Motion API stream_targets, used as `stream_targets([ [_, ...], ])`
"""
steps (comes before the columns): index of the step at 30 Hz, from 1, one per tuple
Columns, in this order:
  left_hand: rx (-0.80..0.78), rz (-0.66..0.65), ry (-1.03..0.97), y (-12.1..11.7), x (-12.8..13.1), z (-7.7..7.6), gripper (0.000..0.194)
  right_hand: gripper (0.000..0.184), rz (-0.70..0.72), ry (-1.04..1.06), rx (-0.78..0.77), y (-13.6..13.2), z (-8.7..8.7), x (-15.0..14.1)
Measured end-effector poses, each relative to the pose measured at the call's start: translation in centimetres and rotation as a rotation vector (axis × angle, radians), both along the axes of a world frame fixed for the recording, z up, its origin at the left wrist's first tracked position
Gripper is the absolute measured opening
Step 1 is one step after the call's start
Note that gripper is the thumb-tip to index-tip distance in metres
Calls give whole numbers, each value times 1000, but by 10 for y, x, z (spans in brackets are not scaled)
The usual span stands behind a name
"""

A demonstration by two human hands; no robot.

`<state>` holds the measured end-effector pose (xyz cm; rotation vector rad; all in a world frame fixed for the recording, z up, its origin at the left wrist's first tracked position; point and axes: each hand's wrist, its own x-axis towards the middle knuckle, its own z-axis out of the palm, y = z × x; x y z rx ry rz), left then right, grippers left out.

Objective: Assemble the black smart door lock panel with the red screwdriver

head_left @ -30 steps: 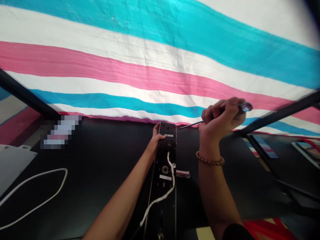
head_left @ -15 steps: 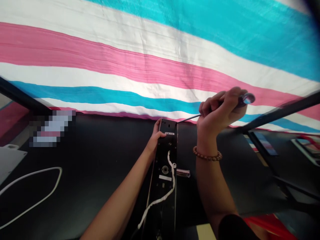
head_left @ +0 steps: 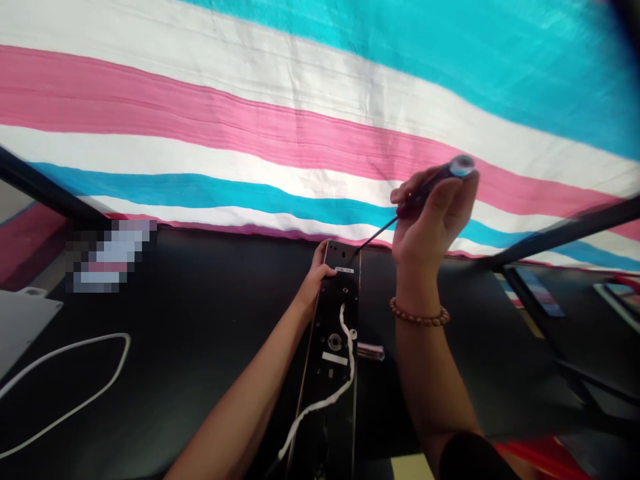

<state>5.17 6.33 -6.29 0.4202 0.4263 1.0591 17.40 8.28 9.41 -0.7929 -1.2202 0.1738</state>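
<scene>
My left hand grips the top end of a long black door-lock plate, which stands tilted up off the black table. A white cable runs down the plate's face, past a round lock hole. My right hand is shut around the dark handle of a screwdriver. Its thin shaft slopes down, and the tip is at the plate's top end, close to my left hand. A wooden bead bracelet circles my right wrist. Below the plate, a metal door handle is partly hidden.
A loop of white cable and a white panel lie at the left of the black table. Black frame bars cross the view. A pink, white and blue striped tarp fills the background.
My right hand has turned and moved left, tilting the screwdriver more steeply, with its tip lowered to the plate's top end. The plate and my left hand stay nearly in place.
</scene>
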Motion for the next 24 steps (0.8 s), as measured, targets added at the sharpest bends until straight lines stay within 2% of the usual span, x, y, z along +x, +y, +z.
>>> stream_targets([
  [4,-13,-10,3,-1,0,0,81,25,-133,-121,-185,-5,2,-2],
  [6,-12,-10,5,-2,0,1,81,22,-102,-70,-186,-8,4,-6],
  [9,-6,-9,11,-3,0,2,80,30,-28,20,-128,-8,5,-10],
  [13,-9,-19,23,-2,-1,1,83,28,-77,4,-123,-5,2,-11],
  [17,-22,-29,31,-2,-2,2,84,27,-110,-49,-211,-7,2,-4],
  [24,-32,-1,28,-9,-5,9,80,19,90,-218,-479,-17,13,18],
])
